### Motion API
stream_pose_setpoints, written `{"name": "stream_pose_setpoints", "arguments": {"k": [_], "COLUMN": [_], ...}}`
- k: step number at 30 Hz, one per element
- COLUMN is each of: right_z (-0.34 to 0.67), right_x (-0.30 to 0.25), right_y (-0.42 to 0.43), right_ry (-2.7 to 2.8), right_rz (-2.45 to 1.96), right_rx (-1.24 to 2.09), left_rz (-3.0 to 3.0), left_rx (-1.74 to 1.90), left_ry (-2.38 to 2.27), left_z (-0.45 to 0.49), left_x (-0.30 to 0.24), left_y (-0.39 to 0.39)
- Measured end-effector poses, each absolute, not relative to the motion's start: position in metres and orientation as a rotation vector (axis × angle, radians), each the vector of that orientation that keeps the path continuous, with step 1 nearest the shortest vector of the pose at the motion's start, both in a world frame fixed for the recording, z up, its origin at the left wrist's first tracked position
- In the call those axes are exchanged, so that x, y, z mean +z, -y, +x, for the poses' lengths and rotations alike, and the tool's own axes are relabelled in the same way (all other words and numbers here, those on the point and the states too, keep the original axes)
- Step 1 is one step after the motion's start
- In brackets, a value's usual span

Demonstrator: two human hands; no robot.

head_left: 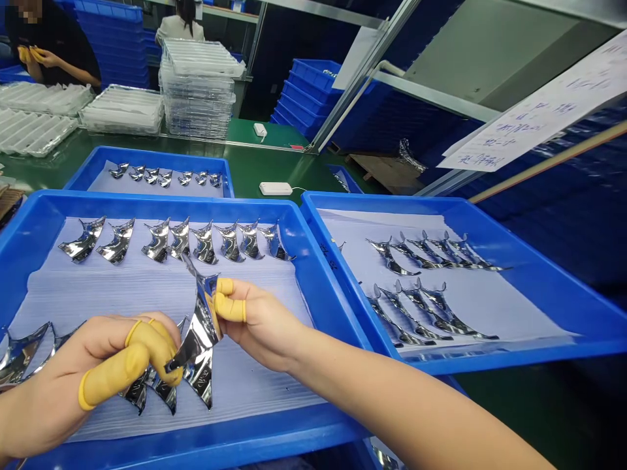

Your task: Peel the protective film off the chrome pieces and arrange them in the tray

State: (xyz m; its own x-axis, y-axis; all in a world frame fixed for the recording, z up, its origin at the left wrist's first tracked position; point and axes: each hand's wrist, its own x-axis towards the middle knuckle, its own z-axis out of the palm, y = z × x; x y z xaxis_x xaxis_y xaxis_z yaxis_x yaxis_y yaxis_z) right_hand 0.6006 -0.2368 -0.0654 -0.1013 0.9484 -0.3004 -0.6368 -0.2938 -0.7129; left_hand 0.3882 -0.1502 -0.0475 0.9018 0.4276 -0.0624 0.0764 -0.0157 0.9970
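A shiny curved chrome part [200,316] is held up between both hands above a blue tray [333,313] lined with white sheet. My left hand [122,359], in yellow finger cots, is closed on its lower left tip. With finger cots on too, my right hand [249,320] pinches its upper right edge. Behind the held piece, a row of similar chrome parts [203,243] lies along the tray's far side. More chrome parts [164,391] lie in the near row, some partly hidden by my left hand.
To the right, another blue tray [539,362] holds two rows of chrome parts [431,313]. A smaller-looking tray [228,176] with chrome pieces sits beyond. Stacked clear plastic trays [198,91] and a white device [275,188] stand on the green table. A co-worker [53,46] is at the far left.
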Motion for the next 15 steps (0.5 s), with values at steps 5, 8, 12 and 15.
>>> {"name": "stream_pose_setpoints", "arguments": {"k": [5, 8, 12, 15], "right_z": [0.593, 0.592, 0.592, 0.593], "right_x": [-0.079, -0.082, -0.084, -0.081], "right_y": [0.233, 0.232, 0.231, 0.23], "right_ry": [0.366, 0.34, 0.341, 0.391], "right_rz": [-0.891, -0.881, -0.885, -0.882], "right_rx": [1.828, 1.872, 1.876, 1.826], "left_rz": [1.423, 1.384, 1.375, 1.516], "left_rx": [0.237, 0.229, 0.193, 0.2], "left_ry": [-0.364, -0.361, -0.331, -0.389], "left_z": [0.384, 0.385, 0.386, 0.389], "left_x": [-0.046, -0.045, -0.043, -0.044], "left_y": [0.156, 0.158, 0.156, 0.153]}}
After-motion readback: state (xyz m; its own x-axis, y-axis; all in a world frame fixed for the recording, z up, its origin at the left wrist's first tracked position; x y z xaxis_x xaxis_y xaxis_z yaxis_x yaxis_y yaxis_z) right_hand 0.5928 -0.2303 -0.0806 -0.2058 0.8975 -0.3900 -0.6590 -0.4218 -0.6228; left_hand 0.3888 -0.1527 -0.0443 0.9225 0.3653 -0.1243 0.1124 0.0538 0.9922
